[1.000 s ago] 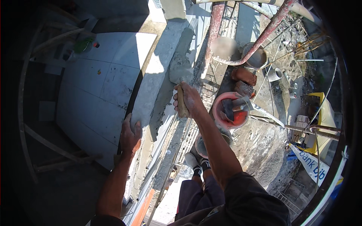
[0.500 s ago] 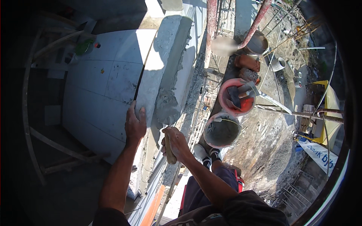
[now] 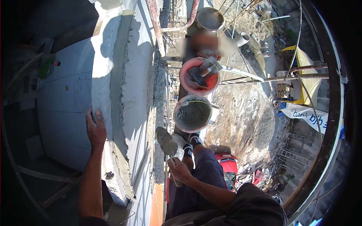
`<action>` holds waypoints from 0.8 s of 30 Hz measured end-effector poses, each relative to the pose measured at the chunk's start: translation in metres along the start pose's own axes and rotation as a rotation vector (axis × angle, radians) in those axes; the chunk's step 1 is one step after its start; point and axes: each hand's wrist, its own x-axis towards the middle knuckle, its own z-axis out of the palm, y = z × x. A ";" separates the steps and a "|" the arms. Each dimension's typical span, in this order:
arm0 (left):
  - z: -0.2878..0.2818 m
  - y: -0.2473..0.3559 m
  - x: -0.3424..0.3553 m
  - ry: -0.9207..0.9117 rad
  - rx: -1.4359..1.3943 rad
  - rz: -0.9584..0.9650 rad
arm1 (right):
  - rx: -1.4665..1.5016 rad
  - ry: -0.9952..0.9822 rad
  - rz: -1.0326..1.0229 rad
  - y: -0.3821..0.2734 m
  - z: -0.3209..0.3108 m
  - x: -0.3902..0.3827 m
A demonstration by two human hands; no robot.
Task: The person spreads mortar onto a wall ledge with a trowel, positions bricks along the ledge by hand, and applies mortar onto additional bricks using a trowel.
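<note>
My left hand (image 3: 96, 130) rests on the edge of the white concrete ledge (image 3: 102, 79), fingers extended and thumb apart. A strip of wet grey mortar (image 3: 120, 105) runs along the ledge beside it. My right hand (image 3: 179, 171) is closed around the handle of a trowel (image 3: 166, 142); its grey, mortar-coated blade is over my feet, just below and left of a bucket of grey mortar (image 3: 192, 115). A pink bucket (image 3: 188, 84) above that holds dark tools.
I stand on a narrow scaffold high above rubble ground (image 3: 245, 120) and a red car (image 3: 230, 162). Red pipes (image 3: 154, 22), a further bucket (image 3: 210, 19), bricks (image 3: 203, 41) and a dark railing (image 3: 335, 113) surround me. A yellow tarp (image 3: 305, 75) lies at right.
My right hand has drawn the trowel down and off the mortar strip toward the buckets. My left hand stays on the ledge. The view has swung rightward, so the ledge appears further left.
</note>
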 end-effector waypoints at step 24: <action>0.001 -0.018 0.001 -0.020 -0.125 -0.146 | -0.122 0.326 -0.159 -0.040 -0.255 0.210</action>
